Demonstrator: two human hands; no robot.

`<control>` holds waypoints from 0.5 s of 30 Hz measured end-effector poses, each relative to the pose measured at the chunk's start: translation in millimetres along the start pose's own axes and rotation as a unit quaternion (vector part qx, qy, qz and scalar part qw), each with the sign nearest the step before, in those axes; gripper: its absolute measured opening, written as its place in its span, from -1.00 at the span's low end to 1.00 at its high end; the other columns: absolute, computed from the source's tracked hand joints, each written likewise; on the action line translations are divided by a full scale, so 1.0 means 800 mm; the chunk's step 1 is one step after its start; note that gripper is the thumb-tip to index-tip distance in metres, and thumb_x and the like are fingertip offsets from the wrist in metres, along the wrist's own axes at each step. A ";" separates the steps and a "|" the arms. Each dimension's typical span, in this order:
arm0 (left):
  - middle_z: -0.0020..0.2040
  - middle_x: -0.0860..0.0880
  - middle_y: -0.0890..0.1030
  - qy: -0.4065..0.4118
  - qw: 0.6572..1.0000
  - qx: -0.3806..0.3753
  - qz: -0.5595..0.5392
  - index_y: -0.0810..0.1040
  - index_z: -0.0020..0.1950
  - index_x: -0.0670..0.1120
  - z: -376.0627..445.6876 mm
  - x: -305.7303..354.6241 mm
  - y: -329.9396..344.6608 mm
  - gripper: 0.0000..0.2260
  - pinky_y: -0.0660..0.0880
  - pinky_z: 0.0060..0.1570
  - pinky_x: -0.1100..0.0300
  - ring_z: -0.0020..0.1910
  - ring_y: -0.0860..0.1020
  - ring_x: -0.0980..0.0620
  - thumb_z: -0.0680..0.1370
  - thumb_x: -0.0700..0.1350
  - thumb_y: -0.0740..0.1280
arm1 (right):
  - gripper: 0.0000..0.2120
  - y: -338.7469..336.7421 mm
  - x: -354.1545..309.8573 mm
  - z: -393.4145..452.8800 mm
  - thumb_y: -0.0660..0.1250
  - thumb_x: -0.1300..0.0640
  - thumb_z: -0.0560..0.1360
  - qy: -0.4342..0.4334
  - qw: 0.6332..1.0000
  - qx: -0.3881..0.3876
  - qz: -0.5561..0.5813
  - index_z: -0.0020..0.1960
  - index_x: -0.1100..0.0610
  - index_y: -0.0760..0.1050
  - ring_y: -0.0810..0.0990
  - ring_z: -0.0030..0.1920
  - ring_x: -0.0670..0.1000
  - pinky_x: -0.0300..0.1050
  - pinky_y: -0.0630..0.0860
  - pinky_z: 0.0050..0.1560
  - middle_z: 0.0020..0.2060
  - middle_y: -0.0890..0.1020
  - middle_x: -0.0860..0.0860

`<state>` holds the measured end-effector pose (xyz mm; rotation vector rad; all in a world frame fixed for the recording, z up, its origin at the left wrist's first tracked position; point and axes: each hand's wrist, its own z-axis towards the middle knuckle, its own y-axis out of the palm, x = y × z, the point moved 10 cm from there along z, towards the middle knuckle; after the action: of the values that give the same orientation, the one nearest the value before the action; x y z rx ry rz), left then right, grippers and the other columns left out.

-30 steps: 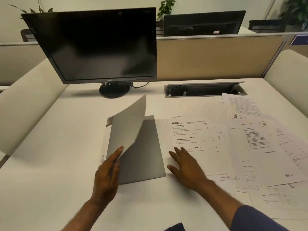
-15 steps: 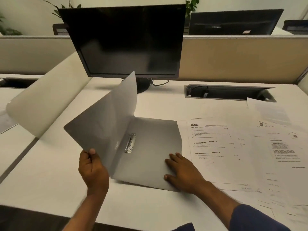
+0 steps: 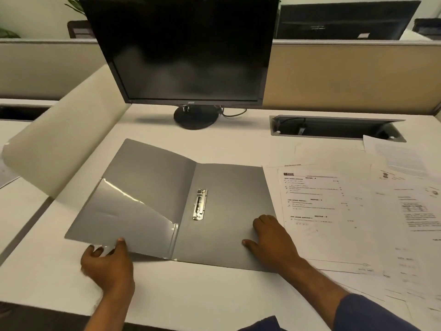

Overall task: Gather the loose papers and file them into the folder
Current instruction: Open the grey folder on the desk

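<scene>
A grey folder [image 3: 229,187] lies spread wide on the white desk, with a metal clip [image 3: 200,204] beside its spine. My left hand [image 3: 107,263] pinches the near edge of the left cover, which sits slightly lifted off the desk and has a clear pocket [image 3: 133,218]. My right hand [image 3: 274,242] rests flat on the folder's right panel near its right edge. Several loose printed papers [image 3: 334,211] lie overlapping on the desk to the right of the folder.
A black monitor [image 3: 186,51] on a round stand [image 3: 195,117] stands behind the folder. A cable tray opening [image 3: 334,129] is sunk into the desk at the back right. A curved white divider [image 3: 66,149] rises at the left. The desk's front edge runs just below my forearms.
My left hand has swung the left cover down from upright until it lies almost flat. The right hand stays pressed on the right panel. The view has moved closer.
</scene>
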<state>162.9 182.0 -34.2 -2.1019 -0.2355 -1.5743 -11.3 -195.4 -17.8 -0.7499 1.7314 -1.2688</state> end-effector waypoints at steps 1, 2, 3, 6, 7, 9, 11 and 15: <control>0.40 -0.25 0.34 0.017 0.999 0.022 0.046 0.30 0.42 -0.21 0.000 0.007 -0.008 -0.33 0.49 0.21 -0.09 0.23 0.47 -0.27 0.41 -0.18 0.54 | -0.57 0.001 -0.001 0.001 0.25 -0.19 0.52 -0.001 1.000 0.005 0.003 0.19 0.12 0.42 0.39 0.21 0.04 -0.13 0.35 0.19 0.16 0.48 0.01; 0.42 -0.29 0.26 0.061 0.992 0.035 0.101 0.22 0.46 -0.23 -0.002 0.022 -0.012 -0.22 0.43 0.28 -0.16 0.29 0.38 -0.32 0.36 -0.21 0.57 | -0.57 0.002 -0.002 0.001 0.25 -0.18 0.52 -0.002 1.000 0.008 0.006 0.20 0.12 0.42 0.38 0.22 0.04 -0.13 0.35 0.19 0.17 0.48 0.01; 0.44 -0.32 0.21 0.130 0.977 0.035 0.164 0.16 0.48 -0.22 -0.005 0.041 -0.012 -0.14 0.37 0.31 -0.22 0.35 0.28 -0.36 0.32 -0.25 0.59 | -0.58 0.003 -0.003 0.002 0.25 -0.18 0.52 -0.002 1.000 0.009 0.008 0.21 0.11 0.42 0.38 0.23 0.04 -0.13 0.35 0.20 0.17 0.48 0.00; 0.47 -0.26 0.24 0.365 0.869 -0.055 0.329 0.27 0.48 -0.14 -0.027 0.083 0.033 -0.21 0.24 0.37 -0.31 0.46 0.14 -0.31 0.30 -0.22 0.52 | -0.58 0.006 -0.005 0.005 0.27 -0.15 0.51 -0.009 0.999 0.015 0.029 0.25 0.09 0.43 0.36 0.27 0.04 -0.12 0.37 0.23 0.19 0.47 -0.02; 0.46 -0.26 0.30 0.425 0.828 -0.102 0.351 0.38 0.44 -0.16 -0.038 0.087 0.054 -0.32 0.22 0.41 -0.28 0.47 0.16 -0.32 0.33 -0.16 0.47 | -0.57 0.006 -0.007 0.006 0.28 -0.14 0.50 -0.015 0.999 0.018 0.040 0.26 0.08 0.44 0.35 0.29 0.04 -0.12 0.37 0.24 0.20 0.47 -0.02; 0.44 -0.24 0.41 0.481 0.773 -0.195 0.365 0.53 0.34 -0.18 -0.058 0.083 0.093 -0.45 0.26 0.43 -0.23 0.47 0.24 -0.32 0.36 -0.05 0.38 | -0.54 0.007 -0.009 0.008 0.29 -0.13 0.50 -0.030 0.997 0.019 0.065 0.31 0.07 0.43 0.35 0.35 0.05 -0.12 0.34 0.29 0.26 0.47 -0.02; 0.45 -0.17 0.43 0.492 0.738 -0.265 0.377 0.54 0.35 -0.13 -0.072 0.073 0.124 -0.46 0.31 0.40 -0.18 0.48 0.29 -0.26 0.41 0.06 0.34 | -0.45 0.008 -0.005 0.012 0.28 -0.17 0.52 -0.023 0.995 0.021 0.090 0.43 0.05 0.37 0.27 0.47 0.05 -0.13 0.21 0.43 0.40 0.41 -0.02; 0.54 -0.10 0.32 0.482 0.691 -0.320 0.433 0.37 0.50 -0.08 -0.075 0.045 0.168 -0.27 0.16 0.49 -0.08 0.55 0.20 -0.17 0.49 0.36 0.11 | -0.26 0.000 0.033 0.017 0.16 -0.34 0.51 0.066 0.991 0.068 0.090 0.56 0.02 0.15 0.04 0.58 0.02 -0.08 -0.04 0.54 0.56 0.18 -0.02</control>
<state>179.9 31.5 -26.7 -1.0306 1.6053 -1.9139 -11.3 -223.8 -27.0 -0.4272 1.7541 -1.3206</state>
